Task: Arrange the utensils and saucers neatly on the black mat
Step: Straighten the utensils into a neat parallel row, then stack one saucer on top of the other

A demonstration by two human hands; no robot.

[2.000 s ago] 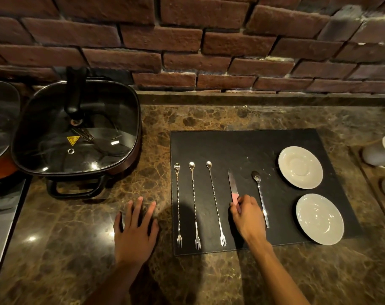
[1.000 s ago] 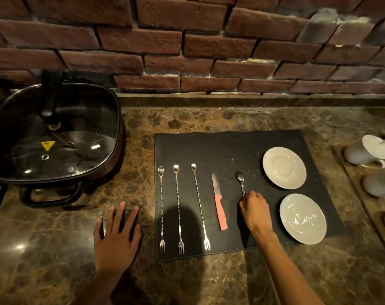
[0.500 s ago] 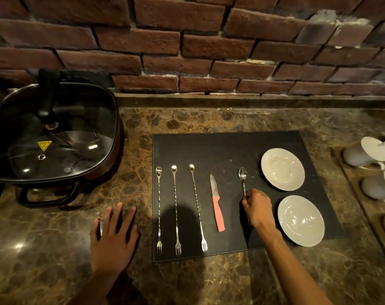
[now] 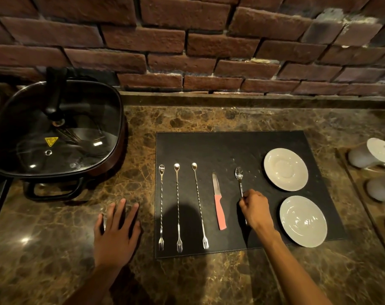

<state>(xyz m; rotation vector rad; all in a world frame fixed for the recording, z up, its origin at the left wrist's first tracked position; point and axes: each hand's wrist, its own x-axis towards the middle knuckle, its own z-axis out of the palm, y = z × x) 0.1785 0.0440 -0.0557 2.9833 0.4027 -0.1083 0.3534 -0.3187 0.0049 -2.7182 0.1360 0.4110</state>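
A black mat (image 4: 226, 146) lies on the marble counter. On its left side, three long twisted bar forks (image 4: 177, 205) lie side by side, tines toward me. To their right lies a knife with a pink handle (image 4: 219, 208), blade pointing away. A teaspoon (image 4: 239, 176) lies right of the knife; my right hand (image 4: 255, 210) is closed around its handle and hides most of it. Two white saucers sit on the mat's right side, one far (image 4: 285, 169) and one near (image 4: 303, 221). My left hand (image 4: 116, 232) rests flat on the counter left of the mat, fingers spread.
A square electric pan with a glass lid (image 4: 55, 133) stands at the left. A wooden tray with white cups (image 4: 371, 155) lying on their sides is at the right edge. A brick wall (image 4: 187, 51) runs along the back of the counter.
My right hand left the knife and took hold of the teaspoon's handle, then shifted the spoon slightly. The left hand has stayed flat on the counter. The camera view drifted right.
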